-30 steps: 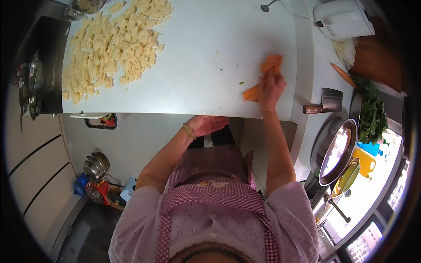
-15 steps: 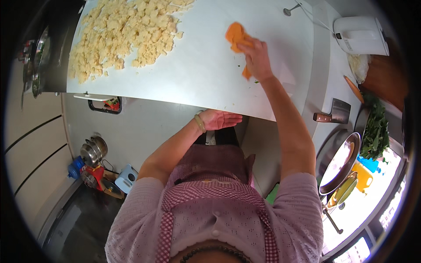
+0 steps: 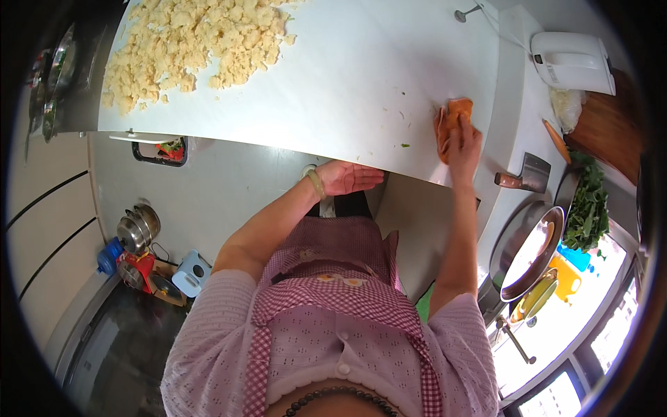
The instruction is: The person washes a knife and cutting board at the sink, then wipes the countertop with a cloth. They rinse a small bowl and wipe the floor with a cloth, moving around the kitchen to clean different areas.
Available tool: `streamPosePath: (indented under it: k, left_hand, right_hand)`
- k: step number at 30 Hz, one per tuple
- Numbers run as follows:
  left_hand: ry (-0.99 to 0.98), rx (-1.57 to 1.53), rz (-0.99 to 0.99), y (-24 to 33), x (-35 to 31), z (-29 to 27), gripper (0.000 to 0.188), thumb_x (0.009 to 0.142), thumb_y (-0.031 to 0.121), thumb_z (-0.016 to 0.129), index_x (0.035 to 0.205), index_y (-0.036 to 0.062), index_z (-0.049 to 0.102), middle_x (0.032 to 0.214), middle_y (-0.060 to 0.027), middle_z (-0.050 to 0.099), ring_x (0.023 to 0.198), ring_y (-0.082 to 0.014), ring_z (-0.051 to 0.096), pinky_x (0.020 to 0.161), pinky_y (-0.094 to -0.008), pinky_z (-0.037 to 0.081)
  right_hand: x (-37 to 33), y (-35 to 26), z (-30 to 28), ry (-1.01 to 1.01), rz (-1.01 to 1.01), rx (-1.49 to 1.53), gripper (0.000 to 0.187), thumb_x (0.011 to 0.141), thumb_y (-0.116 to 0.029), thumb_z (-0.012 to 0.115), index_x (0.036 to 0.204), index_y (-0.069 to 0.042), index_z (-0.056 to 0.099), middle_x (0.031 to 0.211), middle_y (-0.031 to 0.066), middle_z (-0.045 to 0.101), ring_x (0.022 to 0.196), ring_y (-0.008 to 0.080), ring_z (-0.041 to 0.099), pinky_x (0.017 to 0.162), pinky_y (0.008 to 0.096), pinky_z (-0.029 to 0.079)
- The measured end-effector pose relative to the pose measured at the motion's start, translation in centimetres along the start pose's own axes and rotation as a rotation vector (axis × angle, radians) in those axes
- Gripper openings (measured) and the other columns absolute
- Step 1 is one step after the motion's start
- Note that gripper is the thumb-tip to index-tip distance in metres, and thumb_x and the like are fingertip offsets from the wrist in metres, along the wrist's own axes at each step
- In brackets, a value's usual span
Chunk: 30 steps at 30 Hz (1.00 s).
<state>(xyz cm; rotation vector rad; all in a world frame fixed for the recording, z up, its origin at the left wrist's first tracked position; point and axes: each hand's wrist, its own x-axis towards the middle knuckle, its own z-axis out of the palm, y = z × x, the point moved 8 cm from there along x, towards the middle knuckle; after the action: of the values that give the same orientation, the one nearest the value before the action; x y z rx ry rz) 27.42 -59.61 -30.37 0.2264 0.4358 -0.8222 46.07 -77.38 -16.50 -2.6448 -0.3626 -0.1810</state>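
Observation:
An orange cloth [image 3: 457,111] lies bunched under my right hand [image 3: 464,147], which presses it on the white tabletop [image 3: 333,90] near the right end. Below the table's near edge, my left hand [image 3: 345,178] is held palm up with its fingers stretched out and nothing in it. Small green and dark scraps [image 3: 404,145] are scattered on the white surface left of the cloth. Pale yellow crumbly lumps [image 3: 201,48] cover the far left part of the table.
On the right counter are a cleaver [image 3: 526,174], a large metal pan [image 3: 531,251], leafy greens [image 3: 589,205] and a white appliance [image 3: 573,62]. A metal spoon-like tool [image 3: 467,12] lies at the far edge. Pots [image 3: 137,228] stand low at left.
My right hand has moved right and nearer with the orange cloth, toward the table's right end. My left hand stays below the edge, palm up.

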Motion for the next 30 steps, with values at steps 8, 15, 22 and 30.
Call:
streamPosePath:
  k: [8, 15, 22, 30]
  left_hand:
    - [-0.017, -0.068, 0.021, 0.0, 0.6, -0.7, 0.052, 0.103, 0.034, 0.038, 0.14, -0.0041, 0.04, 0.139, -0.0216, 0.049, 0.129, -0.0326, 0.048, 0.112, -0.0425, 0.037]
    - [-0.067, -0.075, -0.022, -0.2, 0.4, 0.1, 0.051, 0.104, 0.033, 0.037, 0.138, -0.0045, 0.043, 0.137, -0.0197, 0.052, 0.126, -0.0299, 0.051, 0.11, -0.0411, 0.04]
    - [-0.133, -0.105, -0.001, 0.0, 0.8, 0.0, 0.054, 0.104, 0.034, 0.035, 0.142, -0.0036, 0.037, 0.143, -0.0211, 0.045, 0.131, -0.0319, 0.046, 0.112, -0.0418, 0.037]
    - [-0.158, -0.026, 0.021, 0.4, 1.2, 0.5, 0.054, 0.105, 0.036, 0.031, 0.141, -0.0021, 0.04, 0.141, -0.02, 0.048, 0.13, -0.0312, 0.048, 0.11, -0.0418, 0.039]
  right_hand:
    - [-4.3, -7.7, 3.7, -0.106, -0.066, 0.345, 0.045, 0.08, 0.005, 0.062, 0.123, -0.005, 0.061, 0.107, 0.0169, 0.055, 0.092, 0.0302, 0.057, 0.079, 0.0359, 0.049]
    - [7.1, -8.0, 5.1, 0.031, -0.351, 0.106, 0.045, 0.078, 0.005, 0.06, 0.12, -0.012, 0.065, 0.108, 0.0144, 0.058, 0.094, 0.0326, 0.055, 0.079, 0.0389, 0.048]
    - [-1.3, -10.1, 6.6, -0.271, -0.383, 0.36, 0.045, 0.08, 0.006, 0.057, 0.121, -0.011, 0.064, 0.113, 0.0141, 0.053, 0.099, 0.0296, 0.056, 0.082, 0.0363, 0.048]
    - [-0.2, -1.0, 3.6, -0.014, -0.024, 0.033, 0.042, 0.083, 0.002, 0.058, 0.123, -0.009, 0.063, 0.108, 0.0147, 0.053, 0.092, 0.0301, 0.056, 0.08, 0.0374, 0.049]
